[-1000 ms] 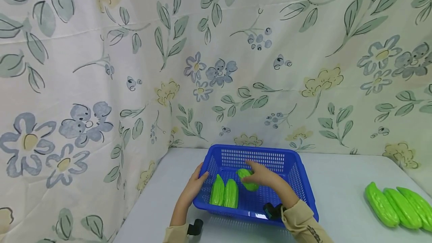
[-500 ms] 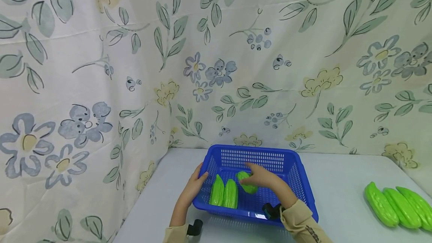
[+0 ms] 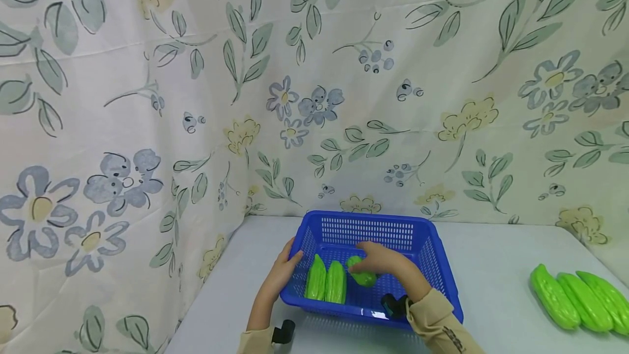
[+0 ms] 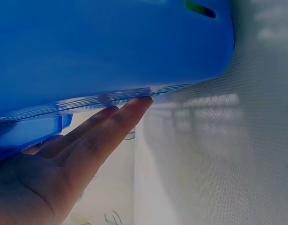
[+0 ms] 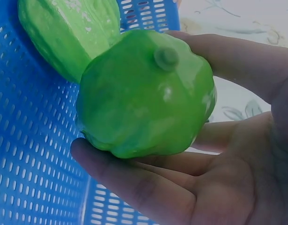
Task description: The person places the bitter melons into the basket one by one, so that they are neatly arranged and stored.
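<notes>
My right hand (image 3: 383, 259) grips a green vegetable (image 3: 364, 279) inside the blue basket (image 3: 433, 261). My left hand (image 3: 282, 270), fingers nearly straight, touches the basket's left side.

Curtained off, room type unclear (home or studio): floral cloth (image 3: 324, 75) hangs behind and beside a pale table (image 3: 496, 272).
</notes>
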The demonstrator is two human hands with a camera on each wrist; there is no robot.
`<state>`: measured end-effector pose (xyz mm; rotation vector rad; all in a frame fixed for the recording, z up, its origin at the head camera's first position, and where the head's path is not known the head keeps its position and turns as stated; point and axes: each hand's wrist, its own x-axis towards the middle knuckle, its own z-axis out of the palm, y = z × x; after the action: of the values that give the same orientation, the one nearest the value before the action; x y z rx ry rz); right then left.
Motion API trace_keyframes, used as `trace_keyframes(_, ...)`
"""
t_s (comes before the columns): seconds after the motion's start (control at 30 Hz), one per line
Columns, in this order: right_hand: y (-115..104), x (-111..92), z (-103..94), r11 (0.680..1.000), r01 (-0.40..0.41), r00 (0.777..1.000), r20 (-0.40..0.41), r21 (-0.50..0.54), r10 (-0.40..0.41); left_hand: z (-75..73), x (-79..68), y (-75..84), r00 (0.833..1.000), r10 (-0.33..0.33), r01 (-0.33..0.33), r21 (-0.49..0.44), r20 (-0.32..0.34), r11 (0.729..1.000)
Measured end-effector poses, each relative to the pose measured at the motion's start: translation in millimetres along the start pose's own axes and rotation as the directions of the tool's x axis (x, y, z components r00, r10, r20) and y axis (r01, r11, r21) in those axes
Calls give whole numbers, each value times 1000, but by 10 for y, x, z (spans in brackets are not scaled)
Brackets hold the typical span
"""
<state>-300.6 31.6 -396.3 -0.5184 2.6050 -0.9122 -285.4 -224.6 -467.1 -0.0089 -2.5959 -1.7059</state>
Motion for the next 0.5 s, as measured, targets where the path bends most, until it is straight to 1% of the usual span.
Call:
trace_keyframes(0.1, -7, 1, 9, 1000, -6, 1000, 7, 5, 6, -2, -1, -15, 1000, -1, 1, -1, 1, 1000)
trace_keyframes(0.2, -19, 1, 13, 1000, -14, 1000, 24, 6, 14, -6, -10, -24, 1000, 22, -22, 3, 0, 1000)
trace_keyframes(0.23, -24, -2, 16, 1000, -22, 999, 30, 18, 22, -6, -14, -26, 999, 32, -32, 24, 1, 999)
trace_keyframes(0.33, -34, -10, 22, 998, -43, 998, 51, 36, 42, -9, -19, -25, 999, 46, -46, 20, -2, 999)
trace_keyframes(0.43, -37, -14, 28, 996, -65, 996, 70, 57, 61, -11, -4, -23, 1000, 26, -26, 12, 1, 1000)
trace_keyframes(0.47, -36, -10, 31, 996, -67, 995, 74, 61, 63, -11, 4, -27, 1000, 13, -13, -11, 0, 1000)
trace_keyframes(0.5, -36, -7, 33, 995, -69, 995, 78, 66, 64, -12, 13, -28, 1000, 6, -6, -11, 1, 1000)
